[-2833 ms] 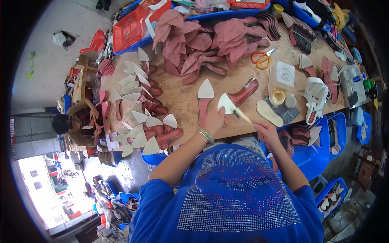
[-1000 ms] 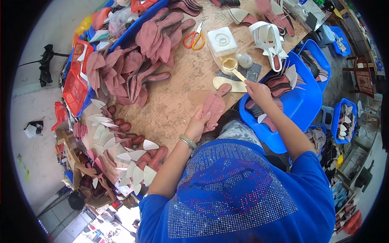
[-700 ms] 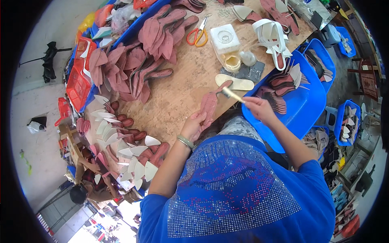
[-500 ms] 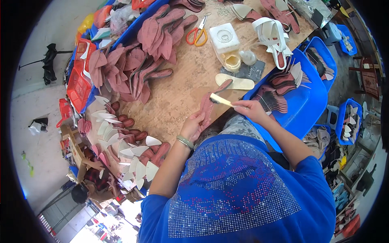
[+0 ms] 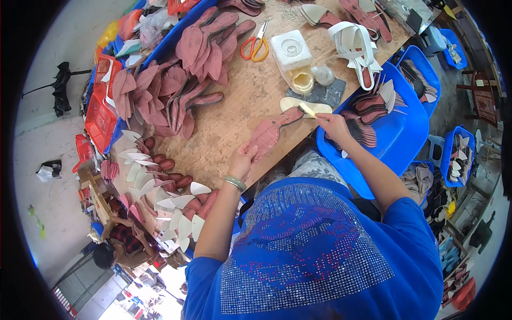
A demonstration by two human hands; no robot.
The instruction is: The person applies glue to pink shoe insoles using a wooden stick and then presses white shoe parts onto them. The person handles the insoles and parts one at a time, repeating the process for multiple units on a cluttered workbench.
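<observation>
My left hand (image 5: pixel 242 161) pinches the wide end of a reddish insole (image 5: pixel 268 134), which is held over the table's near edge with its narrow end pointing away to the right. In my right hand (image 5: pixel 336 128) is a small brush (image 5: pixel 310 112) with a cream handle and dark bristles. Its bristles meet the insole's narrow end, though whether they press on it is hard to tell. Just behind lies a cream insole-shaped piece (image 5: pixel 290 102). Past that stand an open jar (image 5: pixel 303 81) of pale yellowish stuff and a white foam block (image 5: pixel 291 49).
Piles of reddish insoles (image 5: pixel 205 45) cover the table's (image 5: pixel 234 114) far left. Orange-handled scissors (image 5: pixel 254 48) lie beyond. Insoles with white pieces (image 5: pixel 141 178) line the left edge. A blue tub (image 5: pixel 397 136) of insoles stands right. Another person (image 5: pixel 125 240) sits at the lower left.
The insole has turned so its broad face shows more, and my left hand has shifted slightly left. The brush has moved right, from the insole's middle to its narrow end.
</observation>
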